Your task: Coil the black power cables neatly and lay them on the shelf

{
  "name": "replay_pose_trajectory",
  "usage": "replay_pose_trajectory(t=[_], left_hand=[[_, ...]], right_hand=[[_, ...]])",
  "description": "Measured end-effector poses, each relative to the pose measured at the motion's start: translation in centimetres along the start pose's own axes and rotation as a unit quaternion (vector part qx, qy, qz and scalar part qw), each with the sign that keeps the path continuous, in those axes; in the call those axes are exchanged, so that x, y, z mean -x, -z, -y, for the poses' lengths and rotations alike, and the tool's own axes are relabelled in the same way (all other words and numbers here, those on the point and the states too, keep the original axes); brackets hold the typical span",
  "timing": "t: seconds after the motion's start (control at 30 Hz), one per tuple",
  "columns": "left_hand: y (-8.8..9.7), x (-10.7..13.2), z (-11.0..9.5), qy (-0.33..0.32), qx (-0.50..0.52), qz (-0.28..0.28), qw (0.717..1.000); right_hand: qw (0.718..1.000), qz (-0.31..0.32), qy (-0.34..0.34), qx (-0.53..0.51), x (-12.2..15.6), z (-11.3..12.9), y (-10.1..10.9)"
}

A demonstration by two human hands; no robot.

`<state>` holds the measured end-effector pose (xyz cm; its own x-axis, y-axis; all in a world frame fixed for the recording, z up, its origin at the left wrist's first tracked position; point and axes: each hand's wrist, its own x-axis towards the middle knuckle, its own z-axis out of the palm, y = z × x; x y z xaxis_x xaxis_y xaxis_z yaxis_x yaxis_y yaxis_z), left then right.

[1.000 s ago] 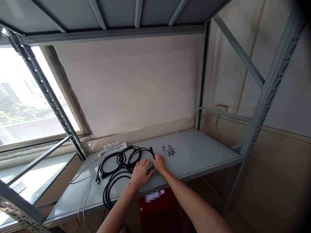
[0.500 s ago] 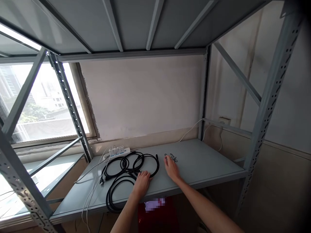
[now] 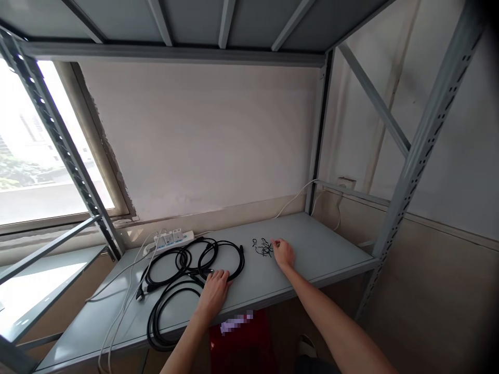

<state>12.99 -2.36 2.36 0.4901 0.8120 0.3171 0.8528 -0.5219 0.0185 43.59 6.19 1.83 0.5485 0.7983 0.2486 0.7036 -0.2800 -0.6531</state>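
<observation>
Several black cables (image 3: pixel 156 279) lie in overlapping coils on the grey metal shelf (image 3: pixel 249 283). My left hand (image 3: pixel 215 290) rests at the near side of the right-hand coil (image 3: pixel 242 259), its fingers curled over the cable. To the right of the coils is a small loose heap of thin, wavy black twist ties (image 3: pixel 263 247). At the heap's right edge my right hand (image 3: pixel 284 253) has thumb and fingers pinched together on the end of a tie; the fingertips partly hide it.
A white power strip (image 3: pixel 171 243) with plugs in it stands behind the coils, and white cords (image 3: pixel 123 306) run over the shelf's left front edge. Metal posts (image 3: pixel 424 140) and an upper shelf (image 3: pixel 195 26) frame the space. Beneath the front edge is a red object (image 3: pixel 241 345).
The view has swung right and down. My right hand has moved from over the twist ties to their right edge, leaving more of them in sight. My left hand stays at the coil.
</observation>
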Motion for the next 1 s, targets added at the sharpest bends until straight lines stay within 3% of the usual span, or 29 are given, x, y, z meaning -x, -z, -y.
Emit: replay_pose_trajectory(t=[0.23, 0.47, 0.7, 0.77, 0.9, 1.0], left_hand=[[-0.2, 0.0, 0.0, -0.002, 0.001, -0.011, 1.000], [0.1, 0.2, -0.2, -0.001, 0.008, -0.017, 1.000], [0.1, 0.1, -0.2, 0.001, 0.006, -0.014, 1.000], [0.1, 0.1, -0.2, 0.000, 0.006, -0.014, 1.000], [0.2, 0.2, -0.2, 0.000, 0.003, -0.013, 1.000], [0.2, 0.2, -0.2, 0.001, 0.006, -0.016, 1.000]], right_hand=[[0.996, 0.000, 0.090, -0.025, -0.9, -1.0, -0.8], [0.988, 0.016, 0.081, -0.130, -1.0, -1.7, -1.2], [0.986, 0.014, 0.078, -0.150, -1.4, -2.0, -1.7], [0.975, 0.013, 0.075, -0.208, -1.6, -2.2, -1.8], [0.928, -0.004, 0.075, -0.364, -1.9, -2.6, -1.6], [0.904, -0.026, 0.064, -0.421, -2.1, -3.1, -1.0]])
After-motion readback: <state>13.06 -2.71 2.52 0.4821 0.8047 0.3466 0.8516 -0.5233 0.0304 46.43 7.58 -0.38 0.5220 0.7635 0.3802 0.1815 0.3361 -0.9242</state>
